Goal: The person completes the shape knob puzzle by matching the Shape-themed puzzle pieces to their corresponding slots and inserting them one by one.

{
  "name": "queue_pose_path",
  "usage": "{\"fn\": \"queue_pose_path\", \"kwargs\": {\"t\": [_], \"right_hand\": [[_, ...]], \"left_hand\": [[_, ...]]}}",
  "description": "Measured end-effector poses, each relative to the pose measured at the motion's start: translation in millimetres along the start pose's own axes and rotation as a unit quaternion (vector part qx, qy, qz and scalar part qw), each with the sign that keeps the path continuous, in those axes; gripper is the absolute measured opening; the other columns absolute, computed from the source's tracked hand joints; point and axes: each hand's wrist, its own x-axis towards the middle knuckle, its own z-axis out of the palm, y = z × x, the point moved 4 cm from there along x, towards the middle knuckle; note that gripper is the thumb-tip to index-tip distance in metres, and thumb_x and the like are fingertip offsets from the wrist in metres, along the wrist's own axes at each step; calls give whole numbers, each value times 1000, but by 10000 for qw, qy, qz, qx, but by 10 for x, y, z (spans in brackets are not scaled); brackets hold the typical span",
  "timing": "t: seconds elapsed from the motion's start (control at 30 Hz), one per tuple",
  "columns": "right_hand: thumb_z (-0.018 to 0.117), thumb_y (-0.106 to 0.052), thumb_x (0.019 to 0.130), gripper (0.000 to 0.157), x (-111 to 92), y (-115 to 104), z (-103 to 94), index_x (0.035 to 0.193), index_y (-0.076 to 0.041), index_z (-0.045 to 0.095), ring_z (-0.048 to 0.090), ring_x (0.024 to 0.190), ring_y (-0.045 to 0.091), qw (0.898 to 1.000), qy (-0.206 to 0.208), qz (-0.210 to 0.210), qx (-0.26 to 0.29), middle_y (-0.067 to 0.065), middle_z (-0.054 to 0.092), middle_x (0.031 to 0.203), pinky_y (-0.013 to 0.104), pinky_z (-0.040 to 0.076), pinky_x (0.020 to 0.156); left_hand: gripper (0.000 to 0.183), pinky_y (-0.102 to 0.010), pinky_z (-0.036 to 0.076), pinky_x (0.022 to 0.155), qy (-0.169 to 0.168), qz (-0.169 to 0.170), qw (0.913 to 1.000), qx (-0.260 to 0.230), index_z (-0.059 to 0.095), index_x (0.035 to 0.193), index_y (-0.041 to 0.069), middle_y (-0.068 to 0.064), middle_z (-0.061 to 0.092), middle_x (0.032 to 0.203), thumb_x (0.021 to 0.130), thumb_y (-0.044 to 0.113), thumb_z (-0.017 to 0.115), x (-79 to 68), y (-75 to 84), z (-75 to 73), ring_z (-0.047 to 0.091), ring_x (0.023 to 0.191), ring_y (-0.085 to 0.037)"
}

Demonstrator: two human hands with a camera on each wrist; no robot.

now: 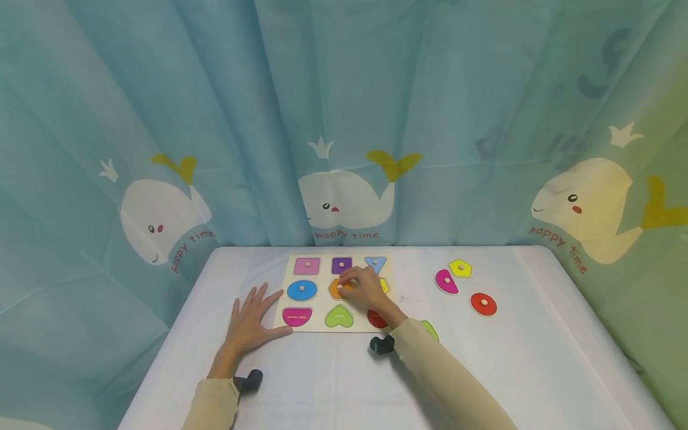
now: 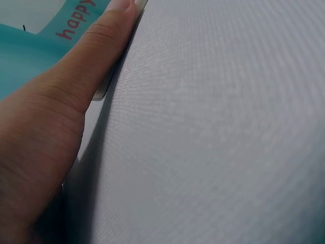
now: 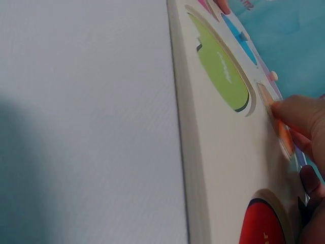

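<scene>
A cream shape-puzzle board (image 1: pixel 317 303) lies on the white table. My right hand (image 1: pixel 368 289) reaches over it and pinches the knob of the orange hexagon piece (image 1: pixel 334 290), which sits at its hexagon slot. In the right wrist view, thumb and fingers meet at that orange piece (image 3: pixel 285 136). My left hand (image 1: pixel 248 325) is spread along the board's left side, thumb and a fingertip at its edge. Knobbed pieces sit in the board: pink square (image 1: pixel 307 269), purple square (image 1: pixel 341 269), blue triangle (image 1: pixel 375 267) and blue oval (image 1: pixel 302 295). The heart slot (image 1: pixel 338 318) shows no knob.
To the right of the board lie a yellow pentagon (image 1: pixel 465 272), a magenta half-round (image 1: pixel 444 284) and a red round piece (image 1: pixel 484 308). A green piece (image 1: pixel 430 329) is partly hidden by my right sleeve. A whale-print curtain (image 1: pixel 355 107) hangs behind the table.
</scene>
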Motion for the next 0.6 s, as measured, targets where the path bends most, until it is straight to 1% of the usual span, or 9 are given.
{"fn": "queue_pose_path", "kwargs": {"t": [0.23, 0.6], "right_hand": [[81, -19, 88, 8, 4, -11, 19, 94, -14, 82, 52, 113, 28, 9998, -20, 212, -31, 1, 73, 117, 53, 37, 103], [81, -21, 88, 7, -7, -4, 11, 93, -15, 81, 52, 116, 28, 9996, -47, 288, 43, 1, 73, 118, 55, 36, 105]], "left_hand": [[98, -77, 3, 115, -68, -29, 10000, -30, 48, 155, 20, -20, 27, 166, 74, 62, 81, 1, 1, -10, 15, 153, -48], [97, -77, 4, 115, -19, 8, 10000, 27, 48, 154, 20, -20, 28, 166, 74, 62, 81, 7, -7, 6, 16, 153, -48]]}}
